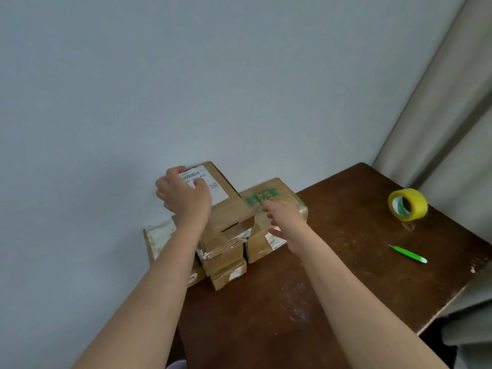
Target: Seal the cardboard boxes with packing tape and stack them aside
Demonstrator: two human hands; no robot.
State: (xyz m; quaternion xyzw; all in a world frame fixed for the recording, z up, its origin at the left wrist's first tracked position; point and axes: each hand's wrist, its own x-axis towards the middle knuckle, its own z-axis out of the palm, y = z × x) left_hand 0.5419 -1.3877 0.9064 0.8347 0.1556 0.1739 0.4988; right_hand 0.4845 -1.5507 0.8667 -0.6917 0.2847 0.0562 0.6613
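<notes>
Stacking looked to be the step in hand: the left hand [183, 194] gripped the top box [218, 201] on the pile against the wall, while the right hand [282, 222] hovered open beside it. Next, the tape [408, 204], well right of the pile on the table [332, 262], would be needed.

the stacked boxes [223, 235] and the green-printed box [274, 209] stand against the wall [186, 75], blocking the table's [332, 288] far left corner. the right side is open apart from the tape roll [408, 204] and green tool [407, 253], well apart. a curtain [452, 129] closes the right edge.
</notes>
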